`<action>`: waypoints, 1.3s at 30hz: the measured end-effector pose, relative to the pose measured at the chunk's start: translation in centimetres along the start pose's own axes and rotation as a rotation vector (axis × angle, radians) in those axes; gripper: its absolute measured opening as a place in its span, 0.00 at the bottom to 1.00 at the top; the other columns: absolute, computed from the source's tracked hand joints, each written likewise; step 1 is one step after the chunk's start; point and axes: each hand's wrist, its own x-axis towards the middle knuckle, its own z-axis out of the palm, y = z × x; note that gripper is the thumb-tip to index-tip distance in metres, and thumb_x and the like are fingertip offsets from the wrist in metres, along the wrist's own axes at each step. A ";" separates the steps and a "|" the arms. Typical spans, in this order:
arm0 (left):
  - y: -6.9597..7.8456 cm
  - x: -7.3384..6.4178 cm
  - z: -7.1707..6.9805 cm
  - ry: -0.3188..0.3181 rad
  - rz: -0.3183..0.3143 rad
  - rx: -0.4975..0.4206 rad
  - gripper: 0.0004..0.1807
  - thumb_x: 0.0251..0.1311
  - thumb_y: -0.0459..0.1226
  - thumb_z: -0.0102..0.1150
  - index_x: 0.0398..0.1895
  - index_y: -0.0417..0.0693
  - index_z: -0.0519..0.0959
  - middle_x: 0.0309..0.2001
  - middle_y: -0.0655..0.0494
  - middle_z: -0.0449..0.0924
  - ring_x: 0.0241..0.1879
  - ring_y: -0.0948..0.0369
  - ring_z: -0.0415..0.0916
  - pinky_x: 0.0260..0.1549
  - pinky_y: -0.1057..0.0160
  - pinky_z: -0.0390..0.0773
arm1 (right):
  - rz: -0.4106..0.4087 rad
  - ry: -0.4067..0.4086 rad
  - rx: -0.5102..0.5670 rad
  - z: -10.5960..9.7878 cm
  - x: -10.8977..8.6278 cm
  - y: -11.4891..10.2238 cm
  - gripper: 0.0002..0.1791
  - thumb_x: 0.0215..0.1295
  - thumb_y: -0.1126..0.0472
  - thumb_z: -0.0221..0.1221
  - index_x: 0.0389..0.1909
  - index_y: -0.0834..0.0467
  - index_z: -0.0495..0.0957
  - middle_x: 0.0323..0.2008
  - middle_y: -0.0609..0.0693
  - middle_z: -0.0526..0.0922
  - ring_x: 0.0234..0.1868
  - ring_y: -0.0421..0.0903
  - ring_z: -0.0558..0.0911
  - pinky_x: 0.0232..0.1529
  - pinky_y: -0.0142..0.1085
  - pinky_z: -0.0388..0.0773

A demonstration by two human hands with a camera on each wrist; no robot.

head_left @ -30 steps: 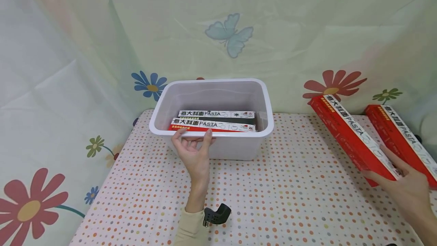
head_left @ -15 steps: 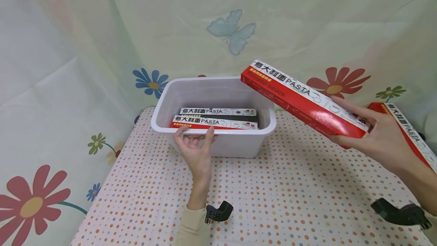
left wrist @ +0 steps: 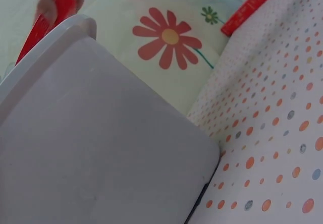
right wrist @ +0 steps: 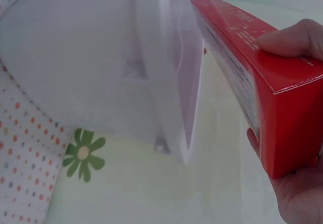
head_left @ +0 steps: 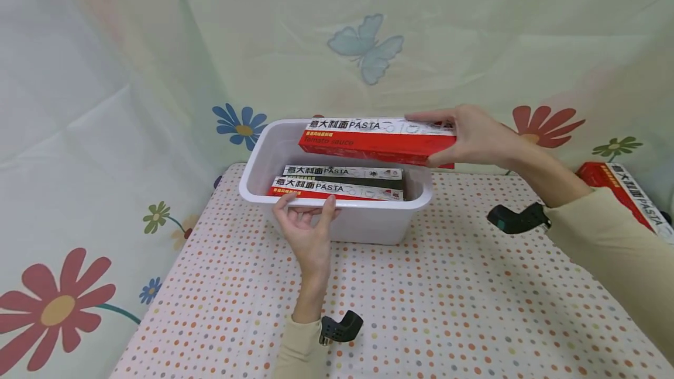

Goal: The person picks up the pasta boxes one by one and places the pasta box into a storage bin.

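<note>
My right hand (head_left: 474, 136) grips a red and white pasta box (head_left: 368, 144) by its right end. The box, marked "Tomato sauce", is held almost level over the white plastic bin (head_left: 337, 226). In the right wrist view, the thumb lies on one red face of this box (right wrist: 298, 118) and fingers wrap the opposite side. At the front rim of the bin, my left hand (head_left: 307, 238) holds on, its fingertips curled at the lip. Inside the bin lie a red pasta box (head_left: 337, 190) and, behind it, a dark green one (head_left: 363, 174).
Another red pasta box (head_left: 626, 197) lies on the dotted tablecloth (head_left: 421, 309) at the far right. A flowered cloth backdrop (head_left: 463, 45) rises behind the bin and along the left side.
My right hand has carried the red pasta box leftward from the right of the table to above the bin, turning it level. My left hand stays on the rim.
</note>
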 end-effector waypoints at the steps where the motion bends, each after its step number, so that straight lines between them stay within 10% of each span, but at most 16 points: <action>1: 0.0 0.0 0.0 0.001 -0.001 0.001 0.37 0.60 0.24 0.71 0.65 0.45 0.58 0.62 0.24 0.67 0.42 0.54 0.81 0.42 0.50 0.92 | -0.009 -0.026 -0.017 0.1 0.7 -0.4 0.41 0.58 0.66 0.71 0.75 0.53 0.72 0.64 0.60 0.79 0.57 0.54 0.74 0.41 0.32 0.80; 19: 0.1 -0.2 -0.3 -0.008 -0.008 0.005 0.37 0.62 0.25 0.70 0.66 0.45 0.57 0.66 0.23 0.64 0.45 0.53 0.82 0.44 0.50 0.91 | -0.002 -0.226 -0.094 3.3 9.2 -2.8 0.37 0.51 0.65 0.67 0.68 0.60 0.78 0.55 0.58 0.86 0.53 0.54 0.79 0.45 0.36 0.83; 39: 0.2 -0.5 -0.5 -0.020 0.006 0.014 0.37 0.62 0.26 0.70 0.66 0.45 0.56 0.64 0.21 0.62 0.43 0.54 0.81 0.43 0.50 0.92 | 0.058 -0.298 0.021 4.2 10.9 -0.7 0.40 0.55 0.68 0.69 0.73 0.58 0.73 0.62 0.61 0.81 0.60 0.55 0.76 0.58 0.41 0.79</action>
